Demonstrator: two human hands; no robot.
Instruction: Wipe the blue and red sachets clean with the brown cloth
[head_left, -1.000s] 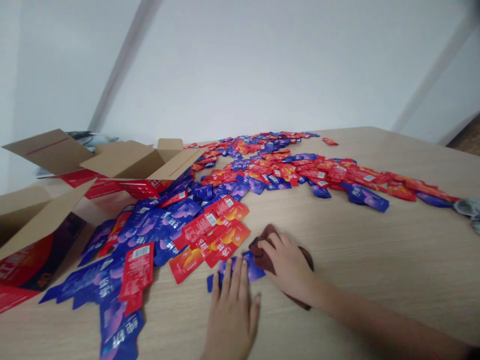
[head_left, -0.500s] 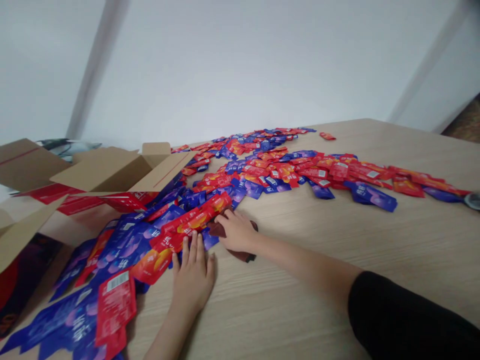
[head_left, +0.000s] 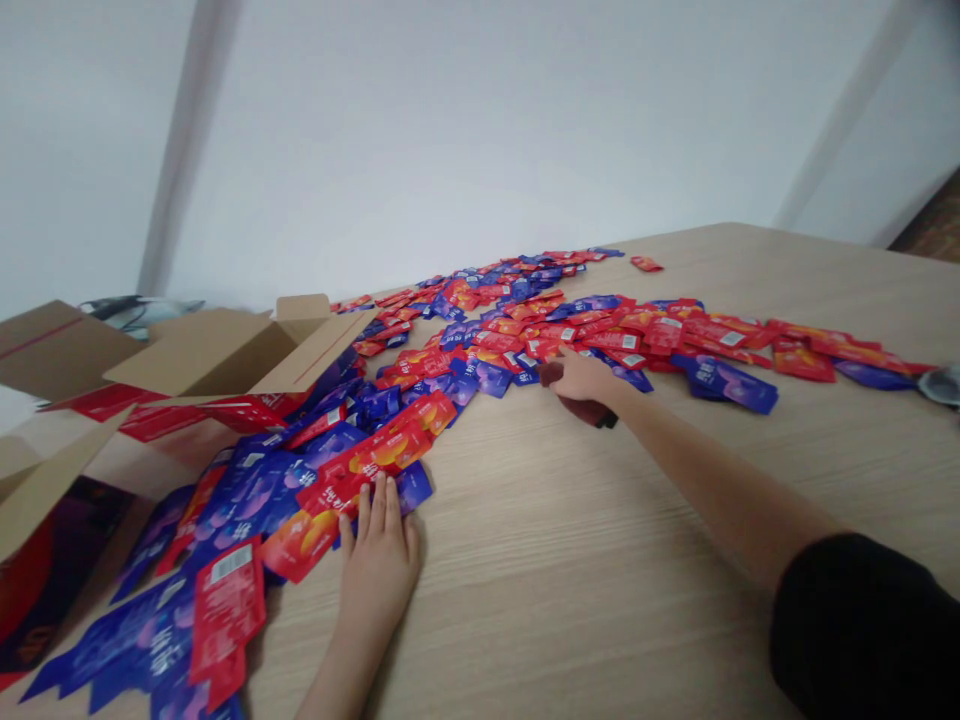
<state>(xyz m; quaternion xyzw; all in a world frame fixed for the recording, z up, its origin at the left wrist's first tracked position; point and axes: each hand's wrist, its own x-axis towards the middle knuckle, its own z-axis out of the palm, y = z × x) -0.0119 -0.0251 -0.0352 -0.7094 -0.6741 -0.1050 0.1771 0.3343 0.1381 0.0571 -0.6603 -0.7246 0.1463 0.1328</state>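
My left hand (head_left: 381, 560) lies flat with its fingers spread, the fingertips on red and blue sachets (head_left: 352, 470) at the near left. Farther right, my right hand (head_left: 585, 382) is closed on a dark brown object (head_left: 589, 408), which I cannot make out fully because the fingers cover part of it. That hand is at the near edge of a long band of red and blue sachets (head_left: 664, 335) running across the table to the right.
Open cardboard boxes (head_left: 202, 350) stand at the left, with flaps spread. Another row of sachets (head_left: 480, 285) lies farther back on the wooden table (head_left: 510, 560). One red sachet (head_left: 646, 264) lies apart near the white wall. A grey round object (head_left: 941, 385) sits at the right.
My right hand has moved right and away from me with the brown object, leaving the sachets by my left hand. My left hand has hardly moved.
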